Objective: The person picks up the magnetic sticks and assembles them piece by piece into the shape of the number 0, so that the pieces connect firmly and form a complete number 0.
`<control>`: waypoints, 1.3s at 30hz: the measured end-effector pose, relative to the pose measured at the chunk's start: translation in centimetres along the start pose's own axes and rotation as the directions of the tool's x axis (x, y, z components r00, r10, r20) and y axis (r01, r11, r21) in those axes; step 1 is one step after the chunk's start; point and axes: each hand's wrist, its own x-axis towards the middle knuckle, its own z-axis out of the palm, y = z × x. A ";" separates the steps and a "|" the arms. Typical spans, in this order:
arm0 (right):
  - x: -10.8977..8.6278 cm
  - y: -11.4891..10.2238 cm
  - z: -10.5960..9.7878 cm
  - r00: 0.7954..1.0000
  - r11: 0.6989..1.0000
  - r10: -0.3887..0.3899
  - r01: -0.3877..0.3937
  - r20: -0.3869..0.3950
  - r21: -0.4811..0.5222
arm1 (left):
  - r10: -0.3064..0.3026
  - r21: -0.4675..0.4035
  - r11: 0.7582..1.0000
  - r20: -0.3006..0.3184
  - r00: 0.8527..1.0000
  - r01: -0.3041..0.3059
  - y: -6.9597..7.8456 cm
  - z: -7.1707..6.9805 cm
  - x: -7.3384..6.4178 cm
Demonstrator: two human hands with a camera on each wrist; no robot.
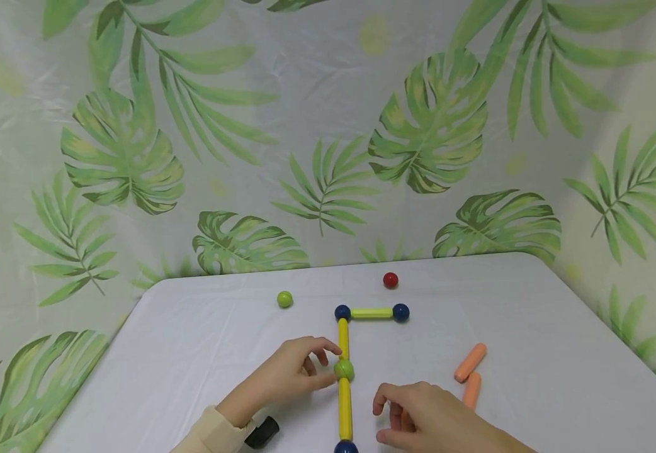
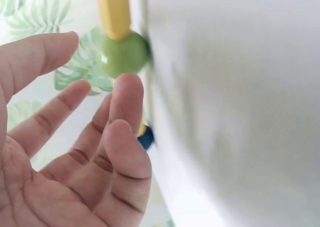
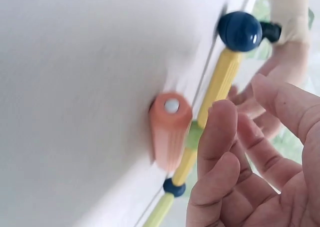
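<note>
My left hand (image 1: 296, 371) is beside a green ball (image 1: 344, 370), its fingers loosely bent. In the left wrist view the fingertips come right up to that ball, with nothing between them. Two yellow rods (image 1: 345, 409) meet at the green ball in a line. A dark blue ball (image 1: 346, 447) sits at the near end, and another blue ball (image 1: 342, 313) joins the far end. My right hand (image 1: 427, 418), fingers relaxed and holding nothing, hovers right of the line. Close by it in the right wrist view lies an orange rod (image 3: 167, 137), mostly hidden by the hand in the head view.
From the far corner a yellow-green rod (image 1: 371, 313) leads right to a blue ball (image 1: 401, 313). A loose green ball (image 1: 285, 299) and a red ball (image 1: 390, 280) lie at the back. Two orange rods (image 1: 470, 362) lie on the right, one partly behind the right hand.
</note>
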 end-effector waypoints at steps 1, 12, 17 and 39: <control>-0.2 0.2 -0.2 1.000 1.000 -0.011 0.011 -0.010 -0.003 | 0.006 0.002 1.000 0.001 1.000 -0.006 0.3 -0.1 -0.4; -1.5 1.7 -1.3 0.995 0.999 0.006 -0.010 -0.100 -0.038 | 0.128 -0.079 0.989 0.043 0.991 -0.124 2.4 1.5 -4.8; -1.8 2.0 -1.3 0.991 0.995 0.052 -0.063 -0.126 -0.084 | 0.081 -0.122 0.990 0.100 0.992 -0.069 1.7 3.0 -5.6; -0.9 1.9 -0.3 0.968 0.969 0.227 -0.235 -0.106 -0.071 | 0.102 -0.144 0.986 0.162 0.981 -0.078 -1.9 7.0 -5.6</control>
